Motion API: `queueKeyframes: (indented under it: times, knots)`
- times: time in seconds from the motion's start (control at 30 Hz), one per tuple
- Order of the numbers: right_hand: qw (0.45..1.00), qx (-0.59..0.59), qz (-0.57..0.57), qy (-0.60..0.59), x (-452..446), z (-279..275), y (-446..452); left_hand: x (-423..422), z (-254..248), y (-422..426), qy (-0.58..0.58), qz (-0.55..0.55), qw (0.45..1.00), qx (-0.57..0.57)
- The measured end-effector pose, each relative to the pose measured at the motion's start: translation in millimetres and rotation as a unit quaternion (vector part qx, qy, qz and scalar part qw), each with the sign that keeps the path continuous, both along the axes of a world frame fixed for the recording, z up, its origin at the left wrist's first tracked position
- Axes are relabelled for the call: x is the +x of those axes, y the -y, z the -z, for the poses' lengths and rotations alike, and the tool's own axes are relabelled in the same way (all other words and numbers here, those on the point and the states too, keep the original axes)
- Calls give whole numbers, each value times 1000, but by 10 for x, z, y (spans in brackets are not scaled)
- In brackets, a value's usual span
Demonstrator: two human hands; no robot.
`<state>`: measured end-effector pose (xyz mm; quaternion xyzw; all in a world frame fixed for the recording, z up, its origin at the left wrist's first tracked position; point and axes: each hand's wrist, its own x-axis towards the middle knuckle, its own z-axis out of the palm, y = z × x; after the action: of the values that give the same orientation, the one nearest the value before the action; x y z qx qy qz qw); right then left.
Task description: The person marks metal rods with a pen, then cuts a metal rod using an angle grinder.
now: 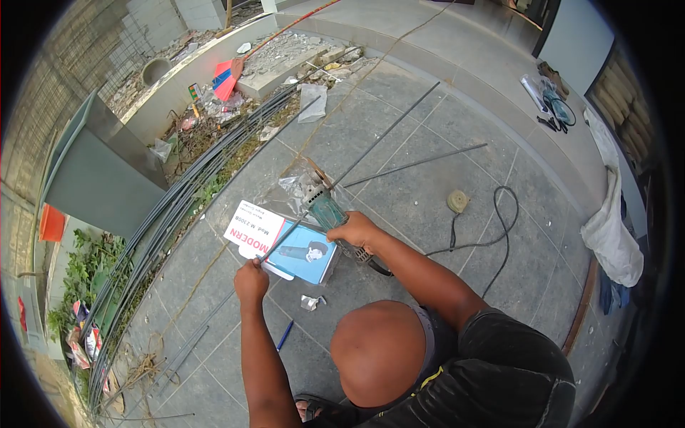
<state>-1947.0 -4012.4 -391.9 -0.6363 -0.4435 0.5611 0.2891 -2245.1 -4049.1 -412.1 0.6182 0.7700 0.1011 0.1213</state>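
Note:
My right hand (pixel 354 231) is wrapped round the body of a green angle grinder (pixel 327 211), whose head points up and left. The grinder's disc end is beside a long dark steel rod (pixel 385 133). My left hand (pixel 251 277) is closed on the rod's lower left part, which crosses over an open box (pixel 307 255). The box is blue and white, with its printed flap (pixel 251 227) folded out to the left. Clear plastic wrap (pixel 289 187) lies beside the grinder's head.
A second rod (pixel 417 165) lies to the right, near a round socket (pixel 457 200) with a black cable (pixel 505 232). Bundled rods (pixel 168 207) run along the left edge. A blue pen (pixel 285 335) lies below the box. A white sack (pixel 614 228) is at the right.

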Motion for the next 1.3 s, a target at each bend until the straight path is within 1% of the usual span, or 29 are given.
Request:
queueKeyframes:
  times: [0.13,0.3,0.83,1.3]
  knots:
    - [1000,-13,-5,-12,-1,-110,26,0,-5,0,-3,5,1000,-5]
    - [1000,0,-3,-2,5,-18,1,3,-7,-2,-6,3,1000,-7]
    - [1000,3,-3,17,6,-18,2,3,4,0,-3,7,1000,16]
    - [1000,1,-8,7,9,78,-29,10,-24,4,4,5,1000,10]
